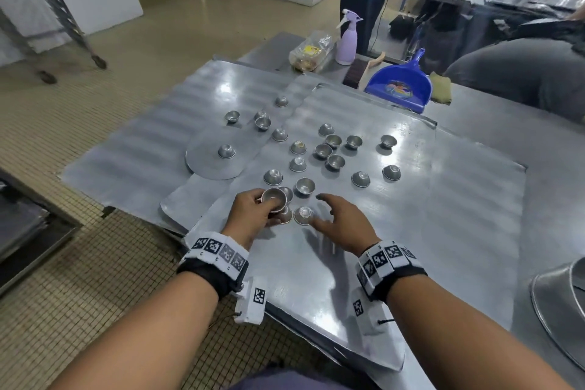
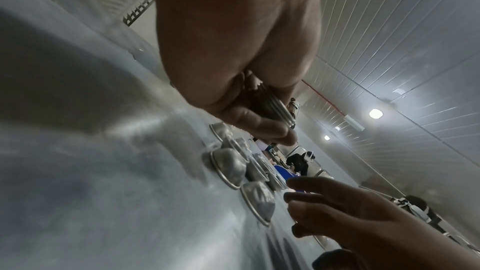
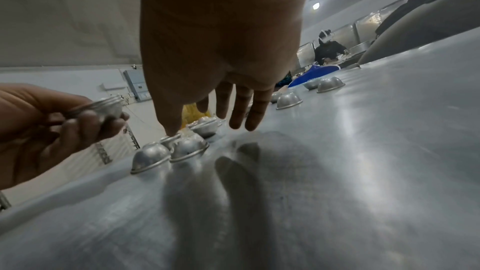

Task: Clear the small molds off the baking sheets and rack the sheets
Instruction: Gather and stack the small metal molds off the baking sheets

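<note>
A person's two bare forearms, each with a marker-printed wristband, reach over a steel worktop point(image 1: 493, 142) covered by overlapping baking sheets point(image 1: 411, 231). The sheets are dull silver, shiny in patches, with faint ripples. About twenty small molds point(image 1: 335, 161) lie scattered across them: tiny round metal cups with rolled rims, some mouth up, many upside down like little domes.

The left hand point(image 1: 253, 210) is raised just above the near sheet, its fingers point(image 3: 85, 120) curled around a nested stack of molds point(image 1: 274, 198); the left wrist view shows several rims packed together. The right hand point(image 1: 342, 225) hovers low with fingers point(image 3: 239, 108) spread and relaxed, holding nothing, its thumb tip just beside an upturned mold point(image 1: 303, 215).

At the worktop's far edge stand a blue dustpan point(image 1: 399, 85), a lilac spray bottle point(image 1: 346, 39) and a clear bag point(image 1: 311, 52) whose contents are hard to make out. A wheeled rack point(image 1: 53, 9) is cut off at the upper left. A round metal pan point(image 1: 557, 304) is cropped at the right edge. Both wrist views are blurred.
</note>
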